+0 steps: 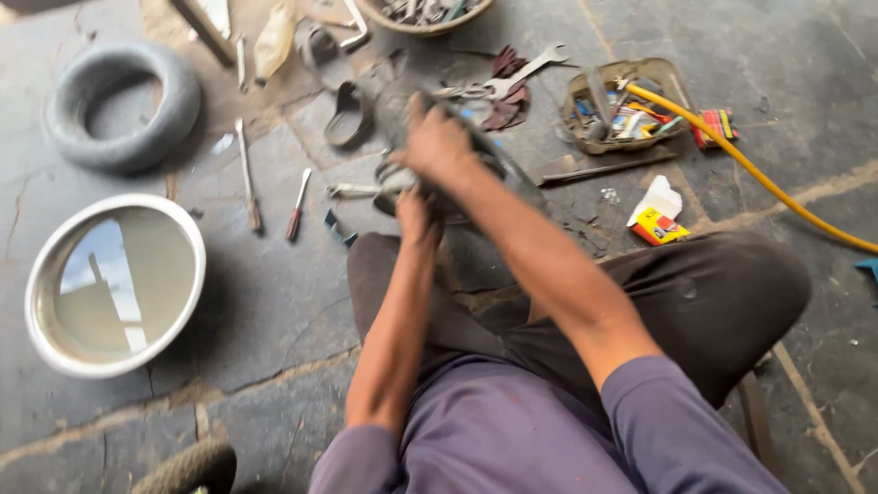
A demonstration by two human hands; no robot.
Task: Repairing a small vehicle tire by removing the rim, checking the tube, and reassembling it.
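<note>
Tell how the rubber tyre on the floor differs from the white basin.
The tyre is dark grey, an open ring showing floor through its middle; the basin is white-rimmed, closed and full of water that mirrors the sky. The basin looks wider. Both are round, lying flat on the stone floor.

Short purple sleeves (658,402), bare forearms, dark brown trousers (722,293), 2 bare hands (437,144).
</note>
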